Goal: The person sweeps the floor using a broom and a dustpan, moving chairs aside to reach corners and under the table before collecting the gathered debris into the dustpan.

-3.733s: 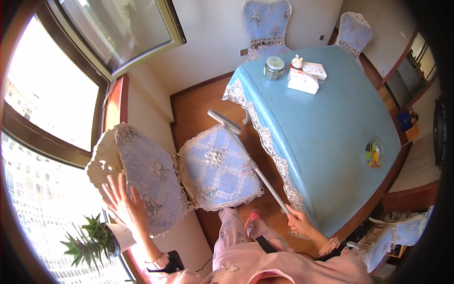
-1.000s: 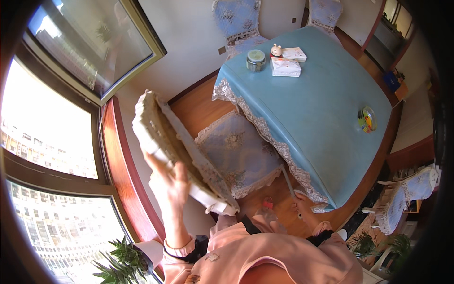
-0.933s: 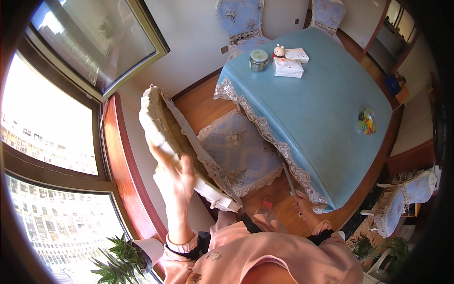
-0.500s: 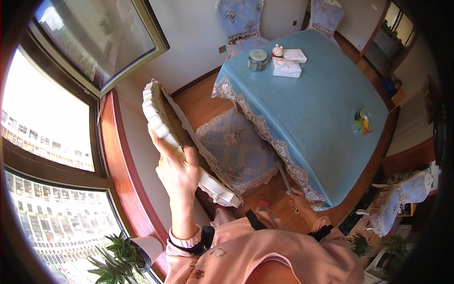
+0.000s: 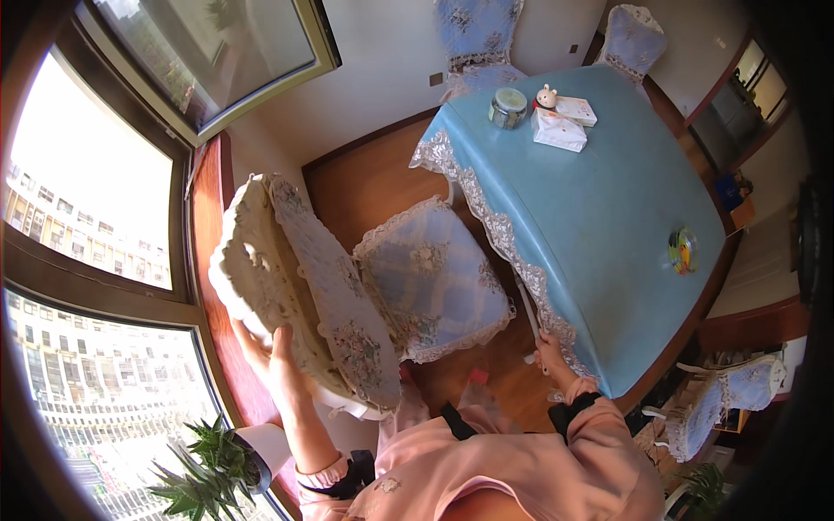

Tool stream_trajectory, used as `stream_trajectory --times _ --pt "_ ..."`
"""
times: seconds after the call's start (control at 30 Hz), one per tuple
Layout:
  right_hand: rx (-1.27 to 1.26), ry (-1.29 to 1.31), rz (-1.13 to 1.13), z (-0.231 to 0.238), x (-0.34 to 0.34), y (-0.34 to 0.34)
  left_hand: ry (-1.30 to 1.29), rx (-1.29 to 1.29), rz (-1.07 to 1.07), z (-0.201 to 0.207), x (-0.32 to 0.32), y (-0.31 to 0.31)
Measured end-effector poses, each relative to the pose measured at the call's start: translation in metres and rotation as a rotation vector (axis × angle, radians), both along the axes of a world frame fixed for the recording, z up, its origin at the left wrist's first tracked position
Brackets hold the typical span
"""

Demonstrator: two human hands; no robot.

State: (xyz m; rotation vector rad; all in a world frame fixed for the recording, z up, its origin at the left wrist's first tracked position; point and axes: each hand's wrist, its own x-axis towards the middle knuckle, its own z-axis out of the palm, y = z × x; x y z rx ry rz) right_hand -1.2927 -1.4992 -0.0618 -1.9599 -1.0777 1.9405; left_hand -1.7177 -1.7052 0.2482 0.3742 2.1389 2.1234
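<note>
My left hand [image 5: 271, 363] grips the lower rear of a chair's cream carved backrest [image 5: 261, 278], which carries a blue floral cover. The chair is tipped toward the window, and its padded blue seat [image 5: 433, 280] faces the table. My right hand [image 5: 551, 351] is closed on a thin white stick [image 5: 526, 314] that runs along the lace hem and under the blue tablecloth [image 5: 599, 208]. Where the stick ends is hidden.
On the table stand a glass jar [image 5: 508, 106], a white tissue box [image 5: 560, 134], a small figurine [image 5: 546, 95] and a colourful round object [image 5: 682, 248]. Two matching chairs [image 5: 476, 39] stand at the far side, another [image 5: 721, 401] at lower right. Large windows [image 5: 87, 208] and a potted plant [image 5: 204, 469] are on the left.
The chair's backrest has swung from upright toward the window, and my left hand has slid lower on it. My right hand stays at the table's edge on the stick.
</note>
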Motion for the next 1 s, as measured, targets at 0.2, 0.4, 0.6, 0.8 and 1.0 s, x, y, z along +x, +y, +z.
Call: stream_trajectory --times 0.2,0.4,0.6,0.8,1.0 --pt "0.079 -0.033 0.162 -0.05 -0.049 0.062 -0.075 -0.085 0.139 -0.003 -0.005 -0.024" --pt "0.172 -0.115 0.279 -0.088 -0.057 0.093 -0.161 -0.159 0.28 -0.01 -0.004 -0.032" --pt "-0.002 -0.389 0.374 -0.093 -0.007 0.046 -0.176 -0.149 0.324 -0.011 -0.001 -0.032" --pt "-0.069 -0.061 0.37 -0.012 0.07 -0.091 -0.135 -0.174 0.261 -0.02 -0.011 -0.046" --pt "-0.564 -0.258 -0.035 0.003 0.168 -0.191 -0.235 -0.187 0.289 0.007 0.013 -0.001"
